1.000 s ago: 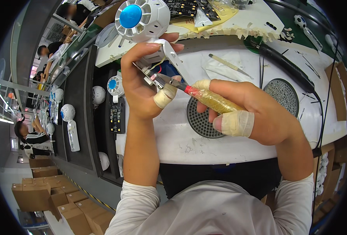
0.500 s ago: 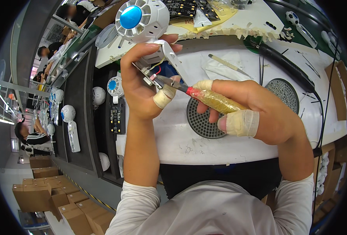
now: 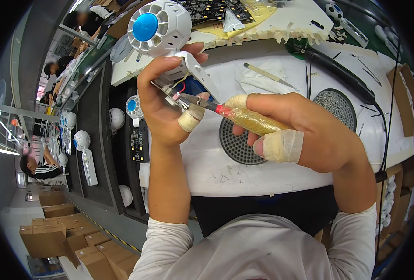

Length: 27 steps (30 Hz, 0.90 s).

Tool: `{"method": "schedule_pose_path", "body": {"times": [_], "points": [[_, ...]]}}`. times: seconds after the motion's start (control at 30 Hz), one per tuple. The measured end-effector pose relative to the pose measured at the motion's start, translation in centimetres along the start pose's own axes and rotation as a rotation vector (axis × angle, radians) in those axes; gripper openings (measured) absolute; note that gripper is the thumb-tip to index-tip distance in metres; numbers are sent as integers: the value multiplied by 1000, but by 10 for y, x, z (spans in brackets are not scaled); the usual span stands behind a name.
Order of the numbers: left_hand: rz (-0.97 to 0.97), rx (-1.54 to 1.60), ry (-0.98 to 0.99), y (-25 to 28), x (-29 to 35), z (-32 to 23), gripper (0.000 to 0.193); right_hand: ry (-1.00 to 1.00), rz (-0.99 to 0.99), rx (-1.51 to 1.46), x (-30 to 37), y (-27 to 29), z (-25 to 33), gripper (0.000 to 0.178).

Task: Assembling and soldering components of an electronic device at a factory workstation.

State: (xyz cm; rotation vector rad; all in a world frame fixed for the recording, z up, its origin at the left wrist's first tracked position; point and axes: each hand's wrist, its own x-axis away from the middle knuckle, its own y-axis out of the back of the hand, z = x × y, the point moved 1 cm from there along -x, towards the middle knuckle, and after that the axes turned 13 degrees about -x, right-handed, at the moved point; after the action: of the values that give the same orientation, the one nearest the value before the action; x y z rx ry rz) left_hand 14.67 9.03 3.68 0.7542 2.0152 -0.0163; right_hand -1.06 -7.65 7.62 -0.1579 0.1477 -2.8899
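Mid-frame, the right hand (image 3: 309, 135), two fingers wrapped in tape, is closed around a tape-wrapped tool (image 3: 249, 120) whose metal tip reaches left to a small circuit board (image 3: 169, 93). The left hand (image 3: 162, 109) pinches that board between its taped thumb and curled fingers, wires trailing from it. Just above the left fingers sits a white fan housing (image 3: 162, 28) with a blue centre. Below the hands lies a white bench (image 3: 244, 172) with round grilles.
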Motion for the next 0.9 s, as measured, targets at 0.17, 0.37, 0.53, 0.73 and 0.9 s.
{"method": "schedule_pose_path", "body": {"times": [0.17, 0.37, 0.53, 0.73, 0.9], "points": [[-10, -11, 12, 0, 0, 0, 62, 7, 1, 18, 1, 0, -1, 48], [-2, -21, 9, 0, 1, 0, 62, -8, -7, 31, 0, -1, 0, 52], [-5, -21, -1, -1, 0, 0, 63, -14, -2, -50, 2, -1, 0, 61], [-1, -40, -5, 0, 1, 0, 64, -19, -17, -62, 0, 0, -3, 67], [12, -49, 18, -2, 0, -1, 65, -12, -19, -97, 0, -1, -3, 66]]}}
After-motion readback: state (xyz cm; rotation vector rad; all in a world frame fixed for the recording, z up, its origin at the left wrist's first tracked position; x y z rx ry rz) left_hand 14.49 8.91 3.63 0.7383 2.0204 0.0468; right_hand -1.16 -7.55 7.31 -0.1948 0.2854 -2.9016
